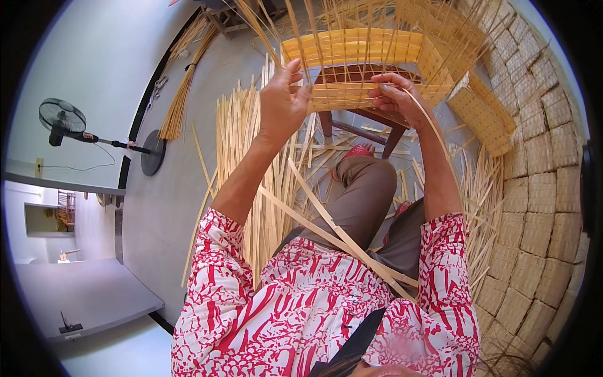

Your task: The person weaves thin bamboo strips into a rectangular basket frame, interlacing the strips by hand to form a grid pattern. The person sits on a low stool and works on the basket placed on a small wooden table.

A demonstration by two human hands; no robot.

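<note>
A partly woven yellow bamboo basket [342,95] rests on a dark wooden stool [394,137] in front of me, with thin upright stakes rising from its walls. My left hand [286,100] is closed on the basket's near left corner, thumb and fingers at the edge of the front wall. At the right end of that wall, my right hand [400,100] pinches a long thin bamboo strip [422,108]. The strip trails back along my right forearm. Its other end is hard to follow.
Loose pale strips [242,169] lie on the floor at left, and two cross my lap. Beyond them stand a strip bundle [182,103] and a fan [63,119]. Another woven basket [482,113] lies to the right, beside stacked woven pieces [540,188].
</note>
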